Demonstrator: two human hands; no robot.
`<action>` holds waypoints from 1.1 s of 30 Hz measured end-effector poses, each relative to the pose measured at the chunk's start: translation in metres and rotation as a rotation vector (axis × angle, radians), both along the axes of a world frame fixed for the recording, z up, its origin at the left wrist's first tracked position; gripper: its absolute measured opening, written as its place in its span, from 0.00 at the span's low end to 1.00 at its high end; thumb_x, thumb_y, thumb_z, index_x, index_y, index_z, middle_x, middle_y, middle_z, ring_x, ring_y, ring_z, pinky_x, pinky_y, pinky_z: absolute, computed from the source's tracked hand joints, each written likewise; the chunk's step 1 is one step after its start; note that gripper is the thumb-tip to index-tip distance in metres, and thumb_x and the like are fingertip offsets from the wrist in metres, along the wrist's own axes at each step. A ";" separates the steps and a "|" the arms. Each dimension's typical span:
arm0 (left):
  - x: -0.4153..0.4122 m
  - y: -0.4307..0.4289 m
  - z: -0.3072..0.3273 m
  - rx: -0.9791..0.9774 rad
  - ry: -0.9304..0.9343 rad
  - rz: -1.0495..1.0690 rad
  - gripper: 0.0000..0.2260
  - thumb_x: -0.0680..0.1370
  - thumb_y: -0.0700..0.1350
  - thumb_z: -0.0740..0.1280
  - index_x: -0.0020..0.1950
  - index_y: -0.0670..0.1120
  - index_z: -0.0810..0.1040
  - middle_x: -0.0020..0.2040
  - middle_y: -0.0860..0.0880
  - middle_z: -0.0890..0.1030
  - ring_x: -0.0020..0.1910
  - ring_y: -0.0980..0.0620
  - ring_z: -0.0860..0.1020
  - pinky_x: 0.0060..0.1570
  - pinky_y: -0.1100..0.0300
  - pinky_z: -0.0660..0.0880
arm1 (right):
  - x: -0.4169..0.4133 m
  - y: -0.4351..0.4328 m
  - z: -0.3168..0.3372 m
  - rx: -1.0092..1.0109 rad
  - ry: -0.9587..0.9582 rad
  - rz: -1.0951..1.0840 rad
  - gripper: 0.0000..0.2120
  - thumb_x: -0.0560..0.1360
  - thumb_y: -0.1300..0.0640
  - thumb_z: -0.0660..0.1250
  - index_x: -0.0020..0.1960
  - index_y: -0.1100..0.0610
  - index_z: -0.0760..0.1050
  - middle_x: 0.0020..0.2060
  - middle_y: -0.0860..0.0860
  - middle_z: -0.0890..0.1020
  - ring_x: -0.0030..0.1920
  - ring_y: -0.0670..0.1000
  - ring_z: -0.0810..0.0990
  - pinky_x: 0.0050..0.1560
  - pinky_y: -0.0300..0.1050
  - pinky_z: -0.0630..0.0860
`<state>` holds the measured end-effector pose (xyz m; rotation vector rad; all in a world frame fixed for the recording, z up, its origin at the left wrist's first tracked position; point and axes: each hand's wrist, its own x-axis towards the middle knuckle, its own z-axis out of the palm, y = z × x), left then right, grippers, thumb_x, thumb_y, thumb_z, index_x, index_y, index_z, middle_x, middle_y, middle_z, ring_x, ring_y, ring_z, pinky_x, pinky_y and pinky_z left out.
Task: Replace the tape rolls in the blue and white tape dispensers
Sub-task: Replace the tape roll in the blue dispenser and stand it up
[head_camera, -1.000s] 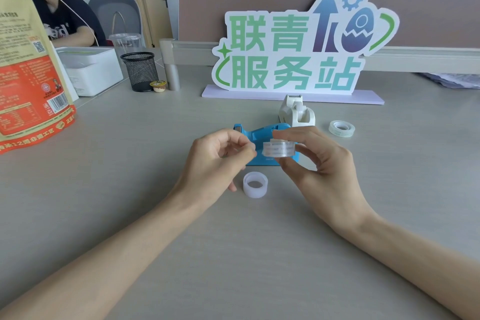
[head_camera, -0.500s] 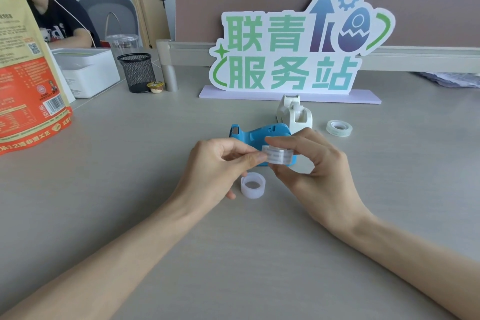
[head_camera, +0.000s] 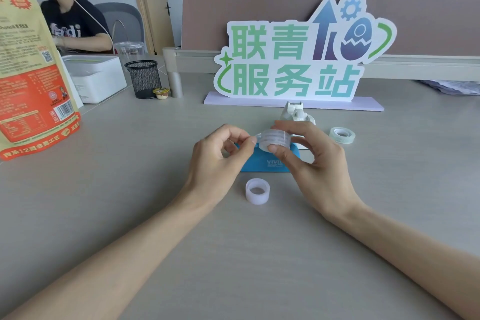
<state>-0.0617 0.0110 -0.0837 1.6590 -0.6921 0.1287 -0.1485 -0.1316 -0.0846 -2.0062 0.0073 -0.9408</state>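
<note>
My right hand (head_camera: 315, 163) holds a clear tape roll (head_camera: 275, 140) between thumb and fingers, just above the blue dispenser (head_camera: 262, 162). My left hand (head_camera: 220, 161) pinches at the roll's left edge, thumb and forefinger together on the tape's free end. The blue dispenser lies on the table, partly hidden behind both hands. Behind it stands the white dispenser (head_camera: 296, 113), mostly covered by my right fingers. A white plastic core ring (head_camera: 257, 191) rests on the table in front of the blue dispenser. A second clear tape roll (head_camera: 342, 135) lies flat to the right.
A large green sign on a lilac base (head_camera: 293, 105) stands behind the dispensers. At the left are an orange food bag (head_camera: 33, 101), a white box (head_camera: 96, 78), a black mesh cup (head_camera: 143, 79) and a small yellow-lidded pot (head_camera: 161, 93). Another person sits at the far left.
Both hands have lifted slightly with the roll, up and away from me over the blue dispenser. My left fingertips have closed in on the roll's left edge.
</note>
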 end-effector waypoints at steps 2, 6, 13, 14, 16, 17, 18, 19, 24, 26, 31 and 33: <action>0.004 -0.004 0.000 -0.006 -0.061 0.026 0.05 0.74 0.47 0.69 0.38 0.51 0.77 0.34 0.61 0.78 0.36 0.58 0.73 0.40 0.66 0.72 | 0.006 -0.001 0.001 0.006 -0.028 0.004 0.10 0.74 0.58 0.72 0.55 0.52 0.79 0.50 0.42 0.83 0.53 0.43 0.81 0.57 0.35 0.74; 0.014 -0.013 0.000 0.019 -0.091 0.030 0.08 0.76 0.42 0.68 0.38 0.50 0.75 0.35 0.62 0.77 0.36 0.60 0.71 0.40 0.70 0.69 | 0.016 -0.007 0.001 0.009 -0.048 0.005 0.10 0.74 0.60 0.71 0.53 0.50 0.77 0.49 0.39 0.82 0.53 0.44 0.82 0.57 0.38 0.76; 0.025 -0.021 -0.001 0.035 -0.027 0.025 0.07 0.76 0.44 0.69 0.40 0.44 0.76 0.34 0.48 0.75 0.33 0.58 0.69 0.37 0.64 0.68 | 0.029 -0.018 0.001 0.119 0.016 0.020 0.11 0.75 0.62 0.70 0.56 0.52 0.77 0.50 0.46 0.84 0.55 0.47 0.81 0.62 0.42 0.75; 0.025 -0.021 -0.001 0.036 -0.023 0.025 0.07 0.76 0.45 0.69 0.40 0.44 0.76 0.34 0.47 0.74 0.33 0.57 0.69 0.36 0.64 0.67 | 0.029 -0.019 0.000 0.129 0.029 0.023 0.11 0.76 0.61 0.69 0.57 0.53 0.77 0.50 0.46 0.85 0.55 0.47 0.82 0.62 0.43 0.75; 0.025 -0.021 0.000 0.041 -0.021 0.024 0.07 0.76 0.45 0.69 0.39 0.44 0.76 0.34 0.45 0.72 0.32 0.56 0.67 0.34 0.63 0.66 | 0.029 -0.020 0.000 0.136 0.043 0.022 0.10 0.76 0.62 0.69 0.56 0.52 0.77 0.49 0.44 0.85 0.55 0.46 0.82 0.63 0.43 0.75; 0.025 -0.021 0.000 0.042 -0.019 0.023 0.07 0.75 0.45 0.69 0.39 0.44 0.76 0.33 0.45 0.71 0.32 0.56 0.67 0.34 0.63 0.65 | 0.029 -0.020 0.000 0.139 0.046 0.023 0.10 0.76 0.62 0.68 0.55 0.52 0.77 0.49 0.44 0.85 0.55 0.45 0.82 0.63 0.42 0.75; 0.025 -0.021 0.000 0.044 -0.017 0.024 0.08 0.75 0.45 0.69 0.39 0.44 0.76 0.32 0.46 0.70 0.31 0.56 0.66 0.33 0.62 0.65 | 0.029 -0.020 0.000 0.143 0.050 0.025 0.10 0.76 0.63 0.68 0.54 0.52 0.78 0.49 0.43 0.84 0.55 0.45 0.82 0.63 0.42 0.74; 0.025 -0.021 -0.001 0.047 -0.016 0.030 0.08 0.75 0.45 0.70 0.38 0.44 0.76 0.30 0.49 0.68 0.30 0.55 0.64 0.32 0.62 0.64 | 0.029 -0.020 0.000 0.149 0.056 0.028 0.10 0.76 0.64 0.67 0.54 0.51 0.78 0.49 0.43 0.84 0.56 0.46 0.82 0.63 0.42 0.74; 0.026 -0.018 -0.004 0.085 -0.033 0.062 0.10 0.74 0.47 0.71 0.36 0.47 0.75 0.25 0.55 0.62 0.29 0.55 0.62 0.31 0.62 0.63 | 0.029 -0.021 -0.002 0.169 0.078 0.034 0.12 0.77 0.66 0.64 0.56 0.53 0.78 0.49 0.49 0.85 0.56 0.50 0.81 0.64 0.46 0.74; 0.026 -0.019 -0.004 0.101 -0.068 0.083 0.09 0.73 0.47 0.71 0.35 0.47 0.76 0.27 0.55 0.64 0.29 0.56 0.64 0.33 0.61 0.64 | 0.030 -0.022 -0.003 0.162 0.088 0.026 0.12 0.77 0.65 0.63 0.57 0.53 0.78 0.49 0.49 0.85 0.57 0.51 0.80 0.65 0.48 0.73; 0.028 -0.020 -0.007 0.140 -0.151 0.121 0.08 0.73 0.46 0.72 0.35 0.51 0.76 0.39 0.54 0.71 0.39 0.57 0.72 0.41 0.66 0.68 | 0.029 -0.023 -0.004 0.142 0.114 0.022 0.14 0.78 0.63 0.61 0.58 0.48 0.77 0.51 0.49 0.84 0.59 0.51 0.78 0.62 0.44 0.73; 0.029 -0.020 -0.008 0.151 -0.165 0.130 0.06 0.73 0.46 0.72 0.36 0.49 0.79 0.44 0.54 0.73 0.45 0.58 0.73 0.43 0.69 0.66 | 0.028 -0.022 -0.004 0.123 0.125 0.017 0.15 0.78 0.63 0.61 0.59 0.48 0.77 0.52 0.49 0.83 0.58 0.48 0.78 0.59 0.36 0.73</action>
